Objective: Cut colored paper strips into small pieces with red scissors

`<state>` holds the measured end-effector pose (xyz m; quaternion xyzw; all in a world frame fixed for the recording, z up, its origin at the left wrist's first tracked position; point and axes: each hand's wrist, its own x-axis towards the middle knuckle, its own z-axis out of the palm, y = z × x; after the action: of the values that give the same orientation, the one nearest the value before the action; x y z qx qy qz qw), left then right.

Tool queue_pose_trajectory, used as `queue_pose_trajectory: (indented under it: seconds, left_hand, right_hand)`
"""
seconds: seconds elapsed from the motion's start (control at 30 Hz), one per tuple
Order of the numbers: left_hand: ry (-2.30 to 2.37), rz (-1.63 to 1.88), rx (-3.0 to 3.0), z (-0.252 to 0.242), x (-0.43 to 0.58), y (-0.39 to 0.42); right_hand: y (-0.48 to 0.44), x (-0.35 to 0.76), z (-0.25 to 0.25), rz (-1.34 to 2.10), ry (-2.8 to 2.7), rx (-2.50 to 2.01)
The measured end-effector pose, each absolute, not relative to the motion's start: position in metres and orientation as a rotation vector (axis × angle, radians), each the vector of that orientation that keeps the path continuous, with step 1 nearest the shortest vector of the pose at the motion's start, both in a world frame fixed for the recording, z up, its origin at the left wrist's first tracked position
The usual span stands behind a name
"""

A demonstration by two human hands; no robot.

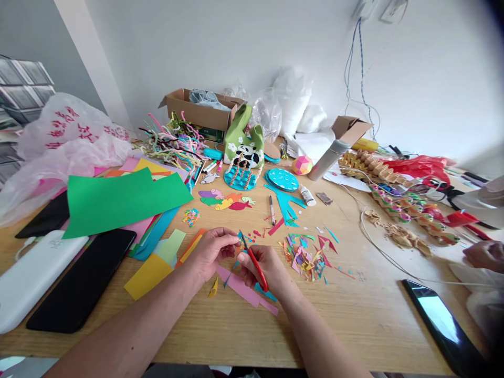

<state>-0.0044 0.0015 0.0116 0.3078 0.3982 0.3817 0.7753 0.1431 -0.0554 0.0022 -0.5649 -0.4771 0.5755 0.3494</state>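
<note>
My right hand (264, 269) grips red-handled scissors (254, 262), blades pointing up and left toward my left hand. My left hand (212, 251) pinches a small scrap of paper at its fingertips, right at the scissor tips; the scrap is too small to tell its colour. Both hands hover over the wooden table (354, 310). Under them lie a pink paper strip (242, 286), a blue scrap and a small yellow cutting (213, 288). A heap of coloured paper offcuts (305, 257) sits just right of my right hand.
A green sheet (118, 199) tops a stack of coloured paper at left, beside a black tablet (82, 286) and a white case (31, 273). Paper fish (224, 199), blue crafts, a glue bottle (307, 195) and pipe cleaners (173, 139) lie behind. A phone (444, 320) and another person's hand (484, 254) are at right.
</note>
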Motion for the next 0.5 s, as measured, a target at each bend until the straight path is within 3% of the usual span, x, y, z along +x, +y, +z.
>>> queue_pose_trajectory:
  seconds: [0.5]
  left_hand:
    - [0.87, 0.835, 0.945, 0.0076, -0.0055, 0.0027]
  right_hand:
    - [-0.0564, 0.1407, 0.0117, 1.532, -1.246, -1.462]
